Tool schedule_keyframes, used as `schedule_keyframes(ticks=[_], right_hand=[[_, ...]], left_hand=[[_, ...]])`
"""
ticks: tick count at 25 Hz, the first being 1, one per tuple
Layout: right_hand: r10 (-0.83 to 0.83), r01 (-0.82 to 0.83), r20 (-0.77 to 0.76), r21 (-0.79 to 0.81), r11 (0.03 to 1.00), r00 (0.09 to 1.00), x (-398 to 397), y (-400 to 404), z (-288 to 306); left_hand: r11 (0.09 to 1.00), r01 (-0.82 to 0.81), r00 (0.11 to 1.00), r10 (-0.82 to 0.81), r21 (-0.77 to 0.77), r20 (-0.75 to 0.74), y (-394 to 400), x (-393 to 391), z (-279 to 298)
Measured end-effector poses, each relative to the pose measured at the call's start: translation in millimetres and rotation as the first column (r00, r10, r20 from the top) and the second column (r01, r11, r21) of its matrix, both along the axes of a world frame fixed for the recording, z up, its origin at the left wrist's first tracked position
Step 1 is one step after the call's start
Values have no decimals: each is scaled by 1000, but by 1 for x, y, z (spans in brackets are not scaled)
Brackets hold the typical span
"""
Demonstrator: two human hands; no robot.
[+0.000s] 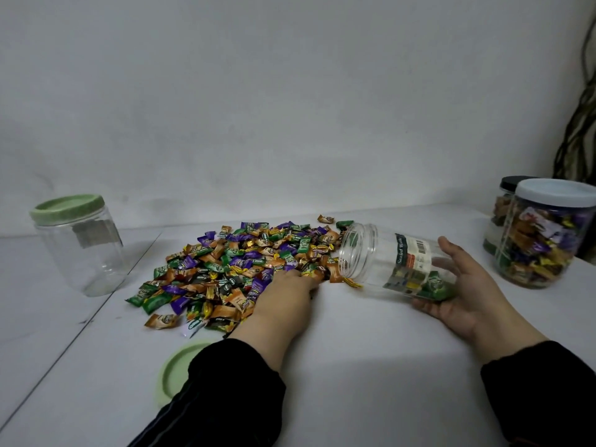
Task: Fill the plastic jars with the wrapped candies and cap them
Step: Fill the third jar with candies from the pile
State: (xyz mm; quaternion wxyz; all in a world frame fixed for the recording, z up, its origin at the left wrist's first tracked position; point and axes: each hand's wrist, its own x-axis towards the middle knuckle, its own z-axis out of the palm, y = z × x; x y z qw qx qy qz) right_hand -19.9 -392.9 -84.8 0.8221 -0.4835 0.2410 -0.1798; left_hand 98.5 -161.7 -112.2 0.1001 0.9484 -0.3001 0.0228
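Cradling the light, slick clear plastic jar (392,264) sideways near its base, our right hand (464,285) spreads its fingers; our left hand (287,296), seemingly curled, rakes crinkly wrapped candies (238,262) mouthward.

Candy pile (238,269) blocks centre; near table (371,382) seemingly open.

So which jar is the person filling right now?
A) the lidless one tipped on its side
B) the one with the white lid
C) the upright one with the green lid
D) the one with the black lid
A: the right hand holds the tipped, lidless jar with its mouth toward the candy pile, where the left hand rests on the candies.
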Motion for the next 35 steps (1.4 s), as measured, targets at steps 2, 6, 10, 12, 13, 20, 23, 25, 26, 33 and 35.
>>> schedule_keyframes(ticks=[2,6,10,12,13,20,23,25,26,33,35], right_hand=[[3,-2,17,-43,999,1000,3,2,-2],[34,-29,51,-97,995,998,8,4,-5],[91,-80,79,-126,989,993,14,8,-9],[112,-100,88,-128,987,990,15,11,-10],[116,-104,91,-122,987,989,16,12,-11],[111,-101,82,-125,987,990,14,14,-16],[119,-108,76,-132,985,990,13,12,-20],[117,-107,69,-136,985,991,14,11,-20],[116,-107,60,-132,985,991,15,10,-21],[58,-58,72,1,998,996,21,-3,-18],[49,-50,62,21,999,997,24,-3,-17]], left_hand=[[996,-31,1000,32,-78,0,0,5,-1],[907,-122,992,122,-403,-26,3,6,5],[380,-323,936,-8,-867,-352,2,-6,22],[198,-427,862,-205,-882,-463,0,-11,30],[172,-446,836,-271,-878,-477,-2,-12,32],[392,-362,763,-396,-846,-510,-15,-44,44],[460,-286,728,-465,-840,-503,-16,-48,40],[453,-235,706,-529,-860,-471,-16,-46,34],[418,-248,712,-533,-874,-458,-16,-45,34],[888,-167,980,102,-430,-168,-2,0,3],[993,-111,982,103,-41,-160,-4,4,-4]])
